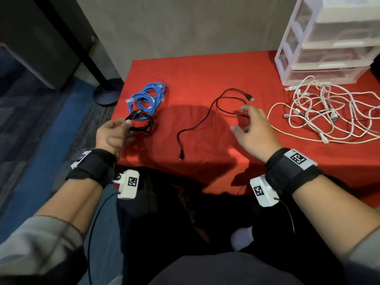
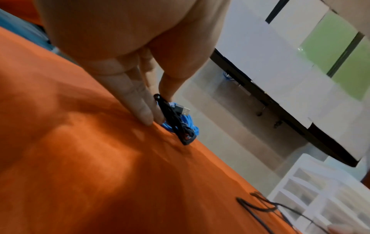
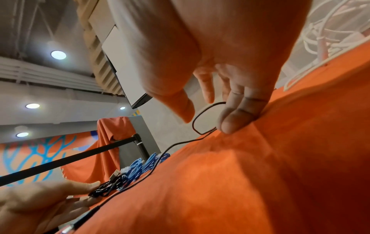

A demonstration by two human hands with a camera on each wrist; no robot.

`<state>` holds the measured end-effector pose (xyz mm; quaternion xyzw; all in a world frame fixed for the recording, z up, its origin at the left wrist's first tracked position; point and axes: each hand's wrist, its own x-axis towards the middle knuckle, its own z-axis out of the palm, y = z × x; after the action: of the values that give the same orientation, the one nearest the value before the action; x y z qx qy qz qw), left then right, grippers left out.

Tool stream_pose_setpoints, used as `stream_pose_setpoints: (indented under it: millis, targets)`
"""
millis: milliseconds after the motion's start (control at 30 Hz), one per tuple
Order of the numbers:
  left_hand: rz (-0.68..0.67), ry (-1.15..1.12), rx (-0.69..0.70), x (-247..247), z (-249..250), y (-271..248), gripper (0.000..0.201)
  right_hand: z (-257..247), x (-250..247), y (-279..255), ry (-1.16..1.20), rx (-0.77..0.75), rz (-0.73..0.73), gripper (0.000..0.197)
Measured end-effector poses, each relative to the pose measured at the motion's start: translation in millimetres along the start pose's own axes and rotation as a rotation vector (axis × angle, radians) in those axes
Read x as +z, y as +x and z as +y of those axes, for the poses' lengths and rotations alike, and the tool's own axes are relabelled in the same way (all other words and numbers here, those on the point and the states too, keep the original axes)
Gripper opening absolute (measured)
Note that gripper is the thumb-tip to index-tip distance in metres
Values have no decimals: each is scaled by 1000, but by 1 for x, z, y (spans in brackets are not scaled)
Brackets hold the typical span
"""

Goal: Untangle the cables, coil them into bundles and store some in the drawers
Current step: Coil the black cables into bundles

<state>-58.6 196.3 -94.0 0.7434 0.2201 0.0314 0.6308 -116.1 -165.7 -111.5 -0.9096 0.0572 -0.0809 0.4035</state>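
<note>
On the red cloth, my left hand pinches the edge of a small coiled black cable bundle between thumb and fingertips. In the left wrist view the bundle stands on edge against the cloth under that hand. Just behind it lie coiled blue cables. A loose black cable snakes across the middle. My right hand hovers over its far loop with fingers spread. In the right wrist view the loop runs between thumb and fingers, which touch the cloth without gripping.
A heap of tangled white cables covers the right side. Behind it stands a white plastic drawer unit with its drawers closed. A black stand base sits on the floor off the table's left edge. My lap is at the near edge.
</note>
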Motion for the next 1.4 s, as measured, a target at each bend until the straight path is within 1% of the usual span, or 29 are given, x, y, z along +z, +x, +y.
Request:
stream_pose_setpoints:
  millis: [67, 100, 133, 167, 200, 267, 300, 333, 367, 400, 433, 500, 533, 600, 667, 767, 800, 833, 867, 900, 933, 967, 1000, 1067, 1100, 1133, 1167, 1267, 1400]
  targets:
    - [55, 78, 23, -1, -3, 10, 11, 0, 0, 1, 19, 15, -18, 37]
    - [76, 110, 36, -1, -5, 14, 18, 1, -1, 0, 24, 18, -23, 29]
    - [95, 146, 49, -2, -7, 18, 32, 2, -2, -1, 8, 14, -21, 20]
    - [132, 207, 70, -1, -9, 23, 44, 3, -3, -2, -16, 4, -13, 11]
    - [164, 299, 105, 1, -9, 21, 50, 4, -4, -5, -34, -5, -8, 7]
    - [229, 502, 248, 12, -5, 8, 48, 4, -8, -10, -24, 6, -15, 10]
    - [238, 526, 353, 21, -1, -3, 43, 3, -10, -12, 0, 8, -23, 11]
    - [202, 494, 460, 33, 2, -15, 35, 2, -12, -13, 27, -1, -30, 10]
    - [115, 449, 541, 47, 4, -27, 27, -1, -14, -15, 52, -19, -34, 10]
    - [-3, 432, 586, 62, 5, -41, 23, -4, -16, -16, 70, -44, -39, 10]
    - [-117, 453, 601, 76, 5, -55, 23, -7, -19, -16, 89, -70, -46, 9]
    - [-266, 512, 643, 101, 1, -76, 27, -14, -25, -17, 121, -104, -60, 10]
    - [-297, 521, 688, 111, 0, -85, 26, -18, -28, -18, 134, -111, -65, 10]
    - [-312, 512, 774, 124, -1, -90, 26, -24, -37, -21, 169, -104, -67, 11]
    - [-328, 512, 789, 130, 0, -89, 33, -27, -46, -25, 236, -81, -78, 12]
    - [-424, 587, 701, 132, -4, -79, 50, -30, -57, -28, 392, -50, -87, 10]
    - [-469, 648, 670, 129, -5, -75, 51, -31, -60, -27, 449, -40, -71, 10]
    - [-511, 716, 655, 126, -6, -71, 44, -31, -63, -26, 512, -29, -50, 10]
    - [-533, 770, 654, 121, -4, -68, 32, -32, -67, -24, 579, -14, -27, 10]
    - [-541, 781, 638, 116, -2, -65, 19, -34, -71, -23, 649, 6, -2, 12]
    - [-549, 749, 585, 111, 2, -63, 12, -35, -76, -20, 717, 33, 25, 13]
    - [-556, 660, 488, 107, 5, -60, 14, -36, -81, -18, 778, 68, 49, 14]
    - [-565, 512, 353, 102, 10, -58, 17, -36, -86, -16, 821, 104, 72, 14]
    - [-609, 129, 47, 94, 22, -56, 17, -33, -95, -10, 865, 160, 111, 13]
    - [-622, -6, -59, 90, 28, -55, 17, -32, -99, -8, 875, 177, 125, 12]
    - [-624, -69, -120, 87, 32, -53, 18, -30, -103, -7, 882, 190, 134, 12]
    - [-623, -108, -155, 84, 35, -52, 18, -28, -105, -5, 887, 200, 138, 12]
    - [-619, -158, -200, 80, 40, -52, 18, -25, -108, -6, 884, 203, 124, 12]
    - [-605, -189, -219, 83, 43, -58, 18, -25, -104, -9, 857, 188, 92, 13]
